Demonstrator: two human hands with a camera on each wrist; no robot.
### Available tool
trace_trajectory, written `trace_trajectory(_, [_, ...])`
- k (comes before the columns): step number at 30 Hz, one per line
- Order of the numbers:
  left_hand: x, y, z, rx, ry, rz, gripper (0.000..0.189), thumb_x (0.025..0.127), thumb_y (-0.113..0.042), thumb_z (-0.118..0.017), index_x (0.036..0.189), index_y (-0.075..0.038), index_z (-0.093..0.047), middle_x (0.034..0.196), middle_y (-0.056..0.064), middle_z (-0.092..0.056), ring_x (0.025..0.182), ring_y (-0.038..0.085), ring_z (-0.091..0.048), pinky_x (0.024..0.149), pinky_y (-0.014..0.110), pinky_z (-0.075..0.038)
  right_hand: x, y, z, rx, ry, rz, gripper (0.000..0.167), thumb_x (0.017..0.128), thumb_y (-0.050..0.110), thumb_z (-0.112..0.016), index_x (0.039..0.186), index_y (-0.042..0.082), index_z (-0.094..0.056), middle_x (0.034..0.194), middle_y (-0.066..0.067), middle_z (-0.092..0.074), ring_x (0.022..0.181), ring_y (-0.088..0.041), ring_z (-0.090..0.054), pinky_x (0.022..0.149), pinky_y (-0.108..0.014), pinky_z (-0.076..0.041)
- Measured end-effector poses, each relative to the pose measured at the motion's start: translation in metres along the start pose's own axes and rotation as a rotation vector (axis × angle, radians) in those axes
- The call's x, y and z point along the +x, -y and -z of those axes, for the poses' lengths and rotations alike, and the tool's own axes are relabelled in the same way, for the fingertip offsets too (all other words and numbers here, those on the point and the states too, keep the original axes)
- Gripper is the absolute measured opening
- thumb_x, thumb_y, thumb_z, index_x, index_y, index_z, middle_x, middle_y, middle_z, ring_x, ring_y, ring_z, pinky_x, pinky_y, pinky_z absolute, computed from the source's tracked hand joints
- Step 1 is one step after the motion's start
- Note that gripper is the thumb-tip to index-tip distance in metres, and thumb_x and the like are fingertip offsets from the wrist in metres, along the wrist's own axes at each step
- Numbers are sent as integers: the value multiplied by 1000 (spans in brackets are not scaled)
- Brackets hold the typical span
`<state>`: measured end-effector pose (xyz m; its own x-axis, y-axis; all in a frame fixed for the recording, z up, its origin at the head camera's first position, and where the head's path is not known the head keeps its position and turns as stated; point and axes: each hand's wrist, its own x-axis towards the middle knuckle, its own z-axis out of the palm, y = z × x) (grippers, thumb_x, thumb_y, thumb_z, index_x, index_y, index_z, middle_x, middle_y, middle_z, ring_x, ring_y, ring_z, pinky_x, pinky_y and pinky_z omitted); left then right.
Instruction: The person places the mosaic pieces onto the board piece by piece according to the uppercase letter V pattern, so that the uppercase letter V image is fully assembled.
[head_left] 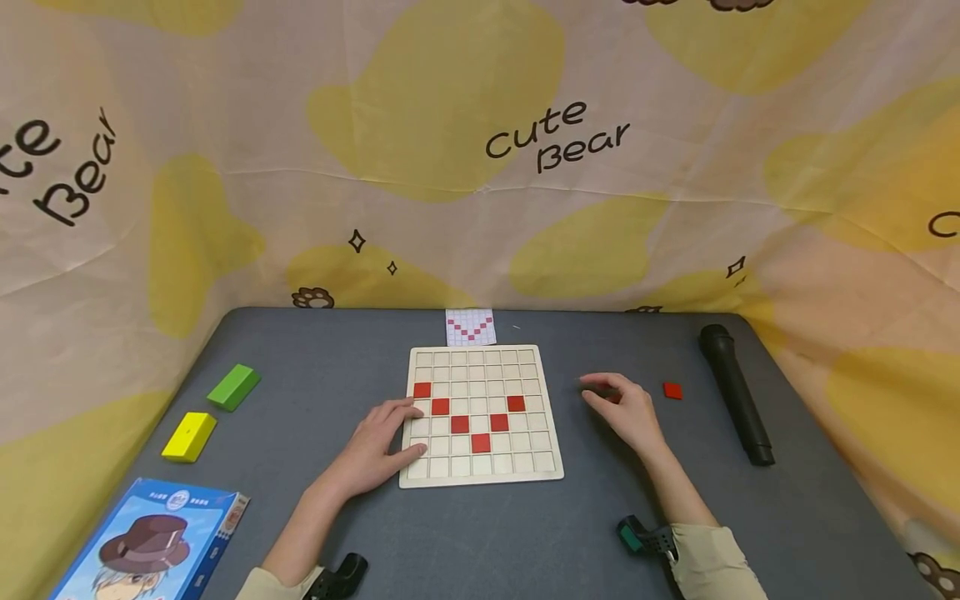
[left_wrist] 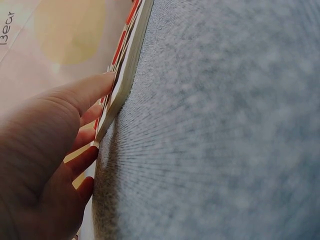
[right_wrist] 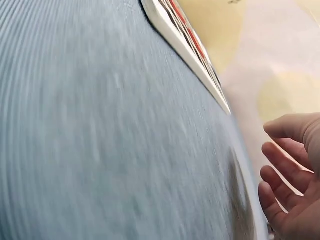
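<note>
A white grid board [head_left: 480, 476] lies in the middle of the table, with several red square tiles [head_left: 481, 443] set in its cells in a V-like line. My left hand [head_left: 375, 450] rests at the board's left edge, thumb and fingertips touching it; the left wrist view also shows this hand [left_wrist: 55, 135] along the edge. To the right of the board, my right hand [head_left: 624, 412] hovers above the table with loosely bent fingers and nothing visible between them. One loose red tile [head_left: 672, 391] lies just right of that hand. Behind the board is a small pattern card [head_left: 471, 327] showing a pink V.
A black microphone [head_left: 738, 400] lies at the right. At the left are a green block [head_left: 234, 387], a yellow block [head_left: 189, 437] and a blue box [head_left: 150, 542] with a hat picture. A patterned cloth [head_left: 480, 150] hangs behind the grey table [head_left: 480, 542].
</note>
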<state>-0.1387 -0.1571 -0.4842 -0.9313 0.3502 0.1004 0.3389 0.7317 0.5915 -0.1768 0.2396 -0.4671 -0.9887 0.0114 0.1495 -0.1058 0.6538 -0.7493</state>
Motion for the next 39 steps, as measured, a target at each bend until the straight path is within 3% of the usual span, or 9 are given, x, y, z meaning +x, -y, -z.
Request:
trace_trajectory(11, [-1, 0, 0, -3, 5, 1, 46, 88, -33, -73, 127, -13, -58, 144, 10, -46, 131, 32, -40, 102, 59, -32, -4, -31, 44, -118, -123, -9, 25, 92, 17, -67, 115, 7, -71, 122, -17, -61, 93, -31, -58, 80, -44, -41])
trace_trajectory(17, [-1, -1, 1, 1, 4, -2, 46, 88, -33, -73, 127, -13, -58, 144, 10, -46, 131, 33, -40, 102, 59, -32, -7, -44, 60, -129, -105, -85, 32, 94, 17, -63, 123, 4, -65, 133, -23, -52, 111, -39, -52, 91, -56, -38])
trace_trajectory(24, [-1, -1, 1, 1, 3, -4, 46, 88, -32, -73, 127, -13, -58, 143, 10, -46, 131, 33, -40, 102, 59, -32, -9, -51, 63, -148, -95, -100, 34, 93, 11, -62, 125, 1, -62, 130, -24, -52, 110, -40, -53, 92, -55, -37])
trace_trajectory(31, [-1, -1, 1, 3, 6, 0, 47, 88, -33, -73, 128, -14, -58, 144, 10, -46, 132, 32, -40, 102, 60, -32, -10, -46, 61, -143, -83, -73, 32, 92, 10, -64, 123, 2, -64, 125, -23, -56, 107, -38, -58, 89, -48, -45])
trace_trajectory(39, [-1, -1, 1, -2, 1, -10, 48, 87, -33, -74, 129, -14, -58, 144, 10, -45, 132, 33, -39, 102, 60, -32, -7, -55, 62, -208, -132, -65, 31, 88, 6, -66, 118, -1, -66, 123, -28, -56, 109, -43, -53, 91, -55, -40])
